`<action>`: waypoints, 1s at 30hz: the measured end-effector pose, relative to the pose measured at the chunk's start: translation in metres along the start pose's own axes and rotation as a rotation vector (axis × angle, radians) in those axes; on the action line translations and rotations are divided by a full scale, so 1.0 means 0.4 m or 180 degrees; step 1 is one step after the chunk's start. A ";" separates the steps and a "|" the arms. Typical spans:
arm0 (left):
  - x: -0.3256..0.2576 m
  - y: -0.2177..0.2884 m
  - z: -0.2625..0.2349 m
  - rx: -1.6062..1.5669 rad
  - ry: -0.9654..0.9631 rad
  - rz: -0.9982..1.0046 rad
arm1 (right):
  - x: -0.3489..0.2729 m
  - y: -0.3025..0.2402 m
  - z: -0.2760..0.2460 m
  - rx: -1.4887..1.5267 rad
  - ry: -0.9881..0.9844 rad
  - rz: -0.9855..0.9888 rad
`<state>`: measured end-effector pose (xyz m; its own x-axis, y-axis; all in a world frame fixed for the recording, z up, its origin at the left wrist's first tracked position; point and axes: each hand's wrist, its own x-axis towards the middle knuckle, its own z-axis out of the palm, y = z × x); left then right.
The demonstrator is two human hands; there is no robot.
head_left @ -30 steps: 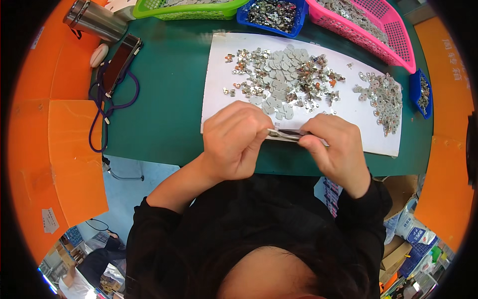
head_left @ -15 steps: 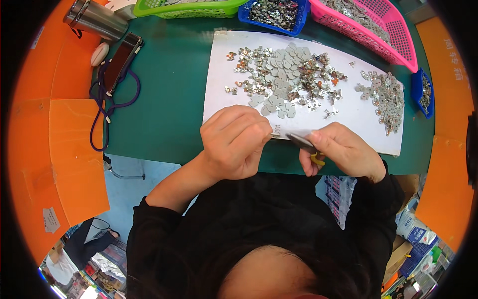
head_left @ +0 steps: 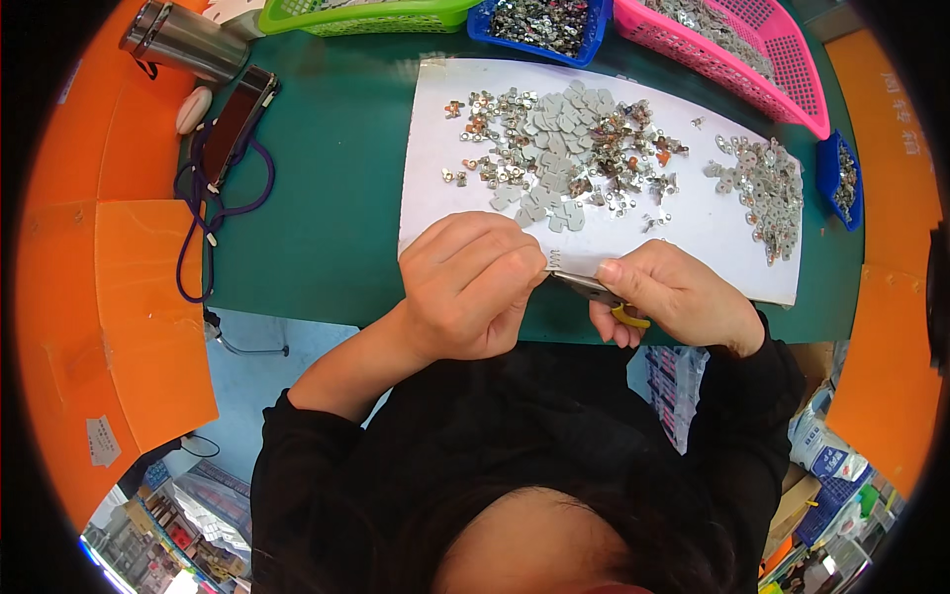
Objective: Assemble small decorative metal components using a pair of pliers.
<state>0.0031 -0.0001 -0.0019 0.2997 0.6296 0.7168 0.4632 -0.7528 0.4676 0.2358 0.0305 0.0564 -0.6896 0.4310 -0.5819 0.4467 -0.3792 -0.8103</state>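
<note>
My left hand [head_left: 470,282] is closed at the near edge of a white board [head_left: 440,148], thumb and fingers pinched together. Whatever lies in that pinch is too small or too hidden to name. In my right hand [head_left: 683,297] is a pair of pliers [head_left: 592,289] with a yellow grip, its dark metal jaws pointing left. The jaw tips meet the left fingertips. Beyond the hands, flat grey plates [head_left: 559,129] lie heaped on the board, with small shiny metal clips [head_left: 628,148] around them. Another pile of small metal parts [head_left: 767,193] covers the board's right side.
Along the far edge stand a green basket [head_left: 381,22], a blue tray [head_left: 594,45] of small metal parts and a pink basket [head_left: 797,89]. A smaller blue tray [head_left: 829,203] sits far right. At left are a steel flask [head_left: 188,45] and a phone [head_left: 233,129] with a purple cord.
The pliers have moved left, and their jaws now reach my left fingertips. My left hand stays closed in nearly the same spot. A person at the lower left has mostly gone from view.
</note>
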 end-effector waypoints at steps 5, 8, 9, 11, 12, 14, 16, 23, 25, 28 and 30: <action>-0.001 0.004 0.001 -0.0186 0.0018 -0.0011 | -0.001 0.005 0.001 -0.0191 -0.0015 -0.0041; -0.009 0.010 0.004 -0.0410 -0.0041 -0.0027 | -0.006 0.002 0.008 -0.0629 0.0173 -0.0119; -0.012 0.016 0.003 -0.0420 -0.0121 -0.0190 | -0.007 0.000 0.012 -0.1038 0.0367 -0.0175; -0.018 0.017 0.004 -0.0430 -0.0205 -0.0356 | -0.007 0.008 0.030 -0.1338 0.0670 -0.0480; -0.021 0.014 0.006 -0.0415 -0.0194 -0.0395 | -0.006 0.013 0.040 -0.1641 0.0974 -0.0787; -0.020 0.008 0.007 -0.0402 -0.0179 -0.0432 | -0.002 0.030 0.064 -0.1916 0.1324 -0.0906; -0.013 0.001 -0.002 -0.0369 -0.0347 -0.0501 | -0.008 0.031 0.076 -0.2185 0.1676 -0.1027; 0.010 -0.010 -0.032 -0.0617 -0.0770 -0.0612 | -0.046 -0.012 0.056 -0.2997 0.2136 -0.1162; 0.013 -0.009 -0.032 -0.0600 -0.0823 -0.0356 | -0.050 -0.020 0.053 -0.3231 0.2205 -0.1204; 0.017 -0.006 -0.029 -0.0475 -0.0759 -0.0317 | -0.057 -0.034 0.047 -0.3657 0.2049 -0.1200; 0.019 -0.007 -0.030 -0.0477 -0.0790 -0.0292 | -0.058 -0.041 0.044 -0.3876 0.1998 -0.1257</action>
<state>-0.0059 0.0045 0.0083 0.4656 0.7099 0.5284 0.3749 -0.6991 0.6088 0.2347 0.0122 0.0843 -0.6632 0.7482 0.0194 0.7126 0.6391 -0.2894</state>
